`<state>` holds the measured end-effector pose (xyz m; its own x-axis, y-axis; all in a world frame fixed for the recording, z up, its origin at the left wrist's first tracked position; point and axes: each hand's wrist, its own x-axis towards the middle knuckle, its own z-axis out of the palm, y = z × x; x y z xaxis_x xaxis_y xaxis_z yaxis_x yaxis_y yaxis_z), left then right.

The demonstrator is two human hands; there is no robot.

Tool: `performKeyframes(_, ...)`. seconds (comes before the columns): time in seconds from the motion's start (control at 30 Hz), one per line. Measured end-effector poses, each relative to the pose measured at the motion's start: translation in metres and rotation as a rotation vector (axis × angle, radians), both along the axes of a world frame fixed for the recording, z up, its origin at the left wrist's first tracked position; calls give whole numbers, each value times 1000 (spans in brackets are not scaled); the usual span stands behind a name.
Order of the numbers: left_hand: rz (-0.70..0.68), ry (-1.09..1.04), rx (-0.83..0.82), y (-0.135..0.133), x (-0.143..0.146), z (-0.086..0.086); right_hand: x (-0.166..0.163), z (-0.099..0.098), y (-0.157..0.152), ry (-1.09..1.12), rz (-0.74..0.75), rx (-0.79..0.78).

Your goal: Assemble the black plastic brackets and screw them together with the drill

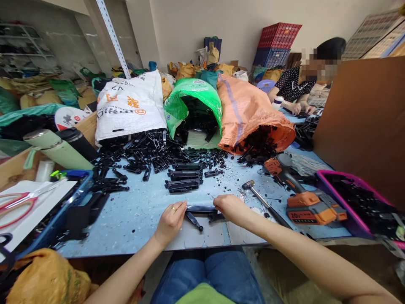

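Note:
A long black plastic part point(201, 210) lies near the front edge of the light-blue table point(139, 215). My left hand point(171, 220), a ring on one finger, is closed on its left end. My right hand point(230, 208) is closed on its right end. A smaller black arm piece point(194, 220) hangs off the part toward me, between my hands. Just beyond them, three similar black parts point(185, 179) lie stacked side by side.
White point(126, 105), green point(193, 99) and orange point(249, 114) sacks spill black parts across the table's far half. To my right lie a hammer point(259, 198), an orange cordless drill point(300, 194) and a pink bin point(357, 202). To my left are scissors point(19, 202), a blue bin point(60, 211) and flasks. Another person sits far right.

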<state>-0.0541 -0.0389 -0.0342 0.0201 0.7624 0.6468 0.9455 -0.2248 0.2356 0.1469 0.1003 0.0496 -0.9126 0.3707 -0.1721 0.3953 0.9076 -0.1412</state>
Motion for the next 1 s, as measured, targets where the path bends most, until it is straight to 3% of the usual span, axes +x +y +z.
performKeyframes(0.13,96,74,74,3,17,21,7,-19,-3,29,-5,-22)
performKeyframes(0.23,57,45,71,2,29,32,16,-28,-8,236,-67,-74)
performKeyframes(0.3,125,-54,-1,-4,36,33,14,-29,-15,414,-75,-104)
performKeyframes(0.4,337,-170,-302,-15,49,29,-8,-29,-30,534,21,-144)
performKeyframes(0.5,466,-191,-678,-17,66,27,-37,-33,-42,484,141,-173)
performKeyframes(0.6,553,-218,-872,-9,78,28,-53,-43,-45,454,150,-245)
performKeyframes(0.77,584,-247,-921,-5,71,32,-54,-55,-43,504,44,-320)
performKeyframes(1.0,586,-274,-917,-3,70,30,-56,-57,-46,467,-26,-302)
